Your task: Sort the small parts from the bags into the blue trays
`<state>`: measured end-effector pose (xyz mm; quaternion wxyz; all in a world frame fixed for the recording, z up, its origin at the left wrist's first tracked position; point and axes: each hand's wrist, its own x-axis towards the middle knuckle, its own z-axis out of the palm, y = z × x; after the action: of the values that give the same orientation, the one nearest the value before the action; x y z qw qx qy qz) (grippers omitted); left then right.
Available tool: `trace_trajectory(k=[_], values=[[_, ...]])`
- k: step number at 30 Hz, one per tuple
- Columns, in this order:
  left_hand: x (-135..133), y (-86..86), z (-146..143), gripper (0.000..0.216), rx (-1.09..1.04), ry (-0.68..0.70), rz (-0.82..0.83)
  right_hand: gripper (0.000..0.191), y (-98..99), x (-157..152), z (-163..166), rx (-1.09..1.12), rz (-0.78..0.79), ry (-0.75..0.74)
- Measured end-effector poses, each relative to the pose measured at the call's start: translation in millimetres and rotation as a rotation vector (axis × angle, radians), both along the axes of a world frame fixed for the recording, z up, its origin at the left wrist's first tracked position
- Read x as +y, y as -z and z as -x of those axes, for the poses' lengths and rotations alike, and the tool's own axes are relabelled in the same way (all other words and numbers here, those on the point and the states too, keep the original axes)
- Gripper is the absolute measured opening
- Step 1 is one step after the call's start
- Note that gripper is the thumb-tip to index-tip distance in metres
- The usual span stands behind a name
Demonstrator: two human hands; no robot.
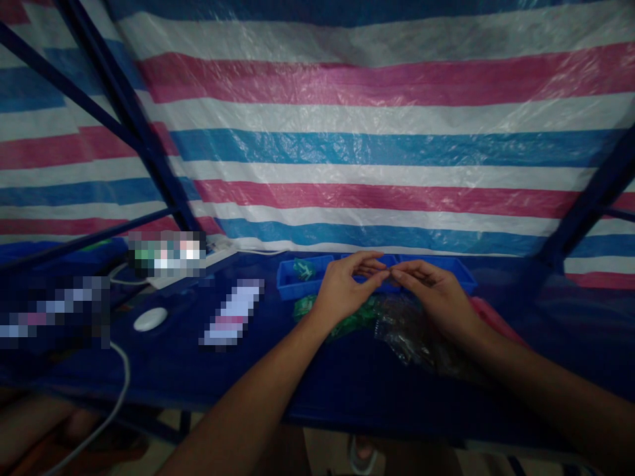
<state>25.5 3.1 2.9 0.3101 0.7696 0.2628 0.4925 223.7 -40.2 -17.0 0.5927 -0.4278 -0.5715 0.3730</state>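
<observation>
My left hand (350,283) and my right hand (434,291) meet fingertip to fingertip above the blue trays. Each is closed in a pinch between thumb and fingers. Whatever sits between the fingertips is too small and dark to make out. Below the hands lie green plastic packets (358,317) and a clear plastic bag (404,330) with dark contents, partly under my right hand. Behind my left wrist stands a blue tray (292,289) with a green packet (303,268) in it. Another blue tray (464,274) shows behind my right hand.
Left on the blue table (248,377) are a phone-shaped blurred item (234,313), a white round object (150,320) and a white power strip (193,268) with cables. A pink item (496,320) lies beside my right forearm. Blue metal posts (163,178) and a striped sheet (377,152) stand behind.
</observation>
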Motion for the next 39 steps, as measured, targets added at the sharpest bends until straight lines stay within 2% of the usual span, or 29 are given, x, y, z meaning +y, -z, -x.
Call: trace_trajectory(k=[11,21,24,27,31,33,36,38,39], values=[[-3.4,-4.5,0.8,0.032,0.082,0.006,-0.025,0.027,4.6,2.1,-2.3,-0.041,-0.030,0.038],[-6.6,-9.6,2.4,0.030,0.101,-0.005,0.002,0.032,0.6,-2.3,0.0,-0.087,-0.014,-0.007],[-5.5,-7.2,2.0,0.029,0.081,0.006,-0.004,0.029,2.0,-1.2,0.3,-0.131,-0.061,-0.049],[-5.3,-5.4,1.9,0.030,0.074,0.028,0.004,0.023,1.3,0.2,2.2,-0.216,-0.129,-0.023],[-7.3,-5.7,2.1,0.034,0.054,0.048,-0.021,0.012,-14.2,1.2,1.9,-0.344,-0.194,-0.005],[-7.7,-6.9,3.4,0.033,0.034,0.001,-0.084,0.009,-27.1,3.3,-2.3,-0.445,-0.256,0.042],[-5.8,-8.9,8.5,0.028,0.035,-0.152,-0.191,0.011,-41.5,11.9,-11.4,-0.609,-0.393,0.218],[-3.2,-9.7,13.6,0.022,0.083,-0.246,-0.250,0.011,-41.7,20.9,-16.0,-0.736,-0.487,0.296],[-1.8,-9.8,16.2,0.019,0.118,-0.281,-0.276,0.012,-38.6,25.5,-17.4,-0.810,-0.520,0.276]])
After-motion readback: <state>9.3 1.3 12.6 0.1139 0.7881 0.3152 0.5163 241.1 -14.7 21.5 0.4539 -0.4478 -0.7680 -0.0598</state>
